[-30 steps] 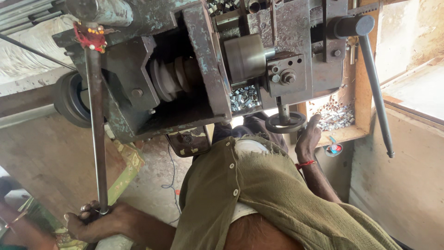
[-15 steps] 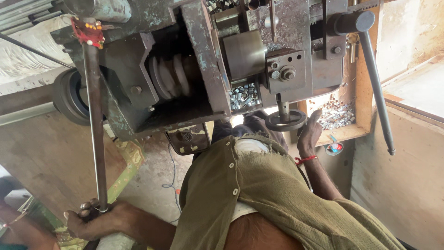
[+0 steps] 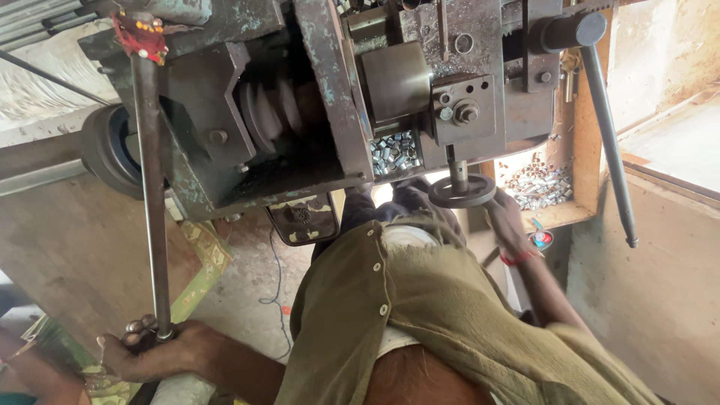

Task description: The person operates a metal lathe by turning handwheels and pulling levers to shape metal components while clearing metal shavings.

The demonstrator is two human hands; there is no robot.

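Observation:
My left hand [image 3: 161, 349] is at the lower left, closed around the bottom end of a long steel lever rod [image 3: 150, 187]. The rod runs up to the old grey machine [image 3: 315, 90], and a red rag is tied at its top. My right hand [image 3: 510, 221] reaches out past my olive shirt [image 3: 420, 315]. Its slightly blurred fingers curl on the right rim of a small dark handwheel [image 3: 461, 191] under the machine's head. A red thread circles that wrist.
A second long dark lever [image 3: 607, 142] hangs down on the right beside a pale wall. A wooden tray [image 3: 536, 187] holds several small metal pieces, and more lie inside the machine [image 3: 395, 152]. A belt pulley [image 3: 270, 112] and a black rubber wheel [image 3: 109, 150] sit left. A thin cable [image 3: 274, 277] lies on the floor.
Both hands keep their holds. The left hand and the rod's lower end have shifted slightly right, and the right hand has barely moved at the wheel.

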